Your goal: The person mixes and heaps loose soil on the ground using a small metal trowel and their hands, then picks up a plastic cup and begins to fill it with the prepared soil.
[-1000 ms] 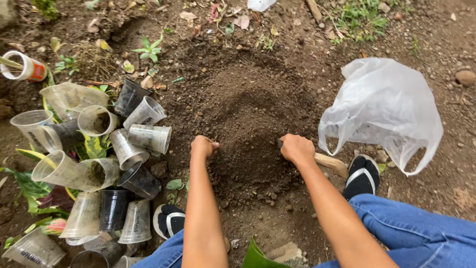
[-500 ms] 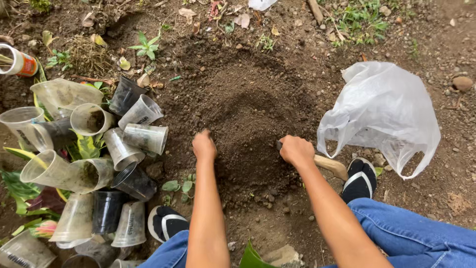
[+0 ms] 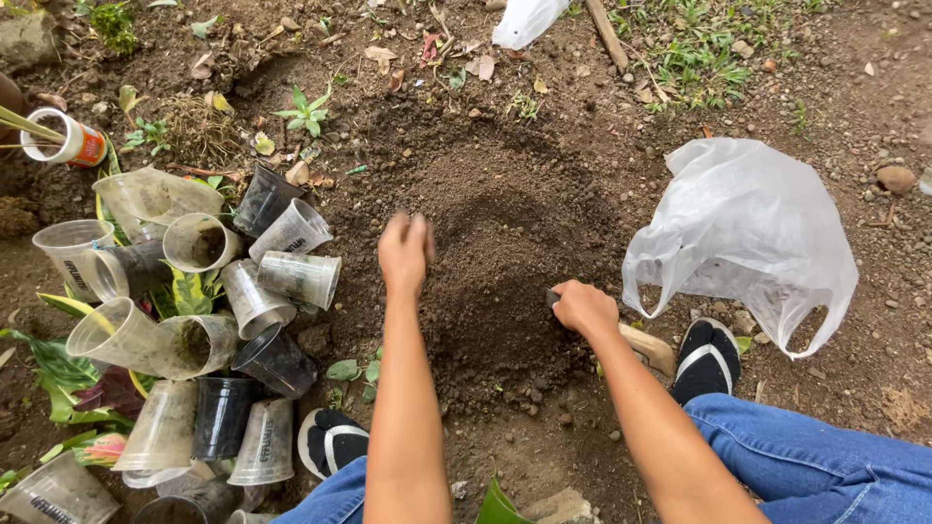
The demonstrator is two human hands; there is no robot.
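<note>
A mound of dark loose soil (image 3: 505, 243) lies on the ground in front of me. My left hand (image 3: 404, 254) is blurred, reaching over the left side of the mound, and I cannot see anything in it. My right hand (image 3: 583, 308) is closed on a small tool with a wooden handle (image 3: 649, 346); its dark tip is pressed into the soil at the mound's right edge. My two black-and-white sandals (image 3: 707, 359) rest on the dirt below the mound.
A heap of clear and black plastic cups (image 3: 223, 320) with green leaves lies at the left. A crumpled translucent plastic bag (image 3: 748, 233) sits at the right. A white cup with an orange band (image 3: 63, 141) lies far left. Grass and dry leaves lie beyond.
My left hand has moved forward, away from me, over the soil mound. My right hand stays at the mound's right edge on the tool.
</note>
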